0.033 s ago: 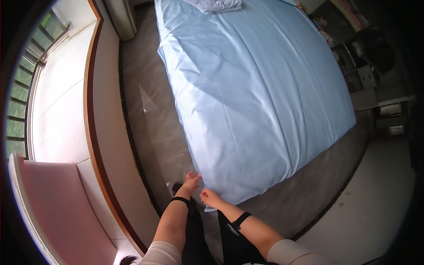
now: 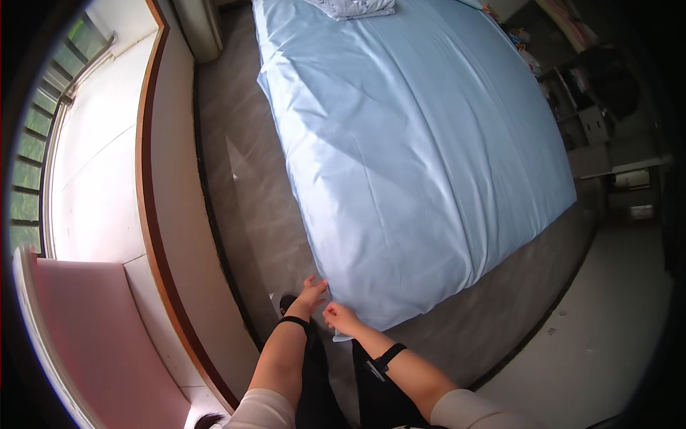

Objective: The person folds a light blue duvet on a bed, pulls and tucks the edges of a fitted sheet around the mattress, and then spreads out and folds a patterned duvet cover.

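A light blue satin-like bedsheet covers the bed, with long creases running along it and its edge hanging over the near end. My left hand is at the near left corner, palm turned toward the sheet, its fingers apart and the fingertips close to the side edge. Just right of and below it, my right hand is closed with curled fingers against the hanging corner. Whether a bit of the sheet is pinched inside it cannot be made out. Below that hand the hem pokes out toward my legs.
A folded pale patterned cloth lies at the bed's far end. To the left runs a wood-edged white window ledge, with a pink panel nearer me. Grey floor surrounds the bed; dark shelves stand right.
Only a slight shift shows: my left hand sits a little further right, nearer the sheet's edge. My right hand keeps its curled shape at the corner.
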Motion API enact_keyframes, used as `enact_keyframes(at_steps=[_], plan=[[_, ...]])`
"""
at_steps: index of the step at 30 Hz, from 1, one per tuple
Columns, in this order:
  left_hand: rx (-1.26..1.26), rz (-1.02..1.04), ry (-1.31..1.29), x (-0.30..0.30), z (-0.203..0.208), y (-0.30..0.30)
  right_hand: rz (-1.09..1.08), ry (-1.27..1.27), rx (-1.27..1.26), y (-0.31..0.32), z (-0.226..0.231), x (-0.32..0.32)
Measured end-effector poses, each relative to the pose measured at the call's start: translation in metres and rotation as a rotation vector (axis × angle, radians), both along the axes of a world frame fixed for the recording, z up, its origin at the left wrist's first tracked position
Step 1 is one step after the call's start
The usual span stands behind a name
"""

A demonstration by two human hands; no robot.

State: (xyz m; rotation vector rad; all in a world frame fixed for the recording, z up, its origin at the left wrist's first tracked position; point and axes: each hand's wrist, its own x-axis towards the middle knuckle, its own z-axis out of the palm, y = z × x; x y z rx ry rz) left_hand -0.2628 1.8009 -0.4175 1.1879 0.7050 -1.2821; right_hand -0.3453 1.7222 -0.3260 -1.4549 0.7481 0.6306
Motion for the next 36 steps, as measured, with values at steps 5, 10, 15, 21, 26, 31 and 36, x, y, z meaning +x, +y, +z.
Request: enact_keyframes(at_steps=[5,10,15,21,26,31,36], plan=[[-0.124,-0.053,-0.048,0.009,-0.018,0.006,-0.222,-0.080,-0.003,0.014,0.001,0.022],[-0.097,0.025,-0.134,0.006,0.010,0.016,0.089,-0.186,-0.516,0.015,0.011,0.023],[-0.237,0.188,-0.113,-0.002,0.033,0.073,0.409,-0.251,-0.897,0.071,0.027,0.027],[-0.293,-0.072,-0.178,0.015,0.067,0.068,-0.068,-0.290,-1.099,0.063,-0.010,0.027],[-0.346,0.004,-0.068,0.063,0.074,0.026,-0.007,-0.335,-0.952,0.049,0.001,0.025],[-0.035,0.100,-0.394,0.139,0.077,-0.039,-0.004,-0.300,-0.894,0.047,0.017,0.035],[0.282,-0.071,-0.589,0.137,0.048,-0.004,0.044,-0.189,-0.739,0.061,0.010,0.042]])
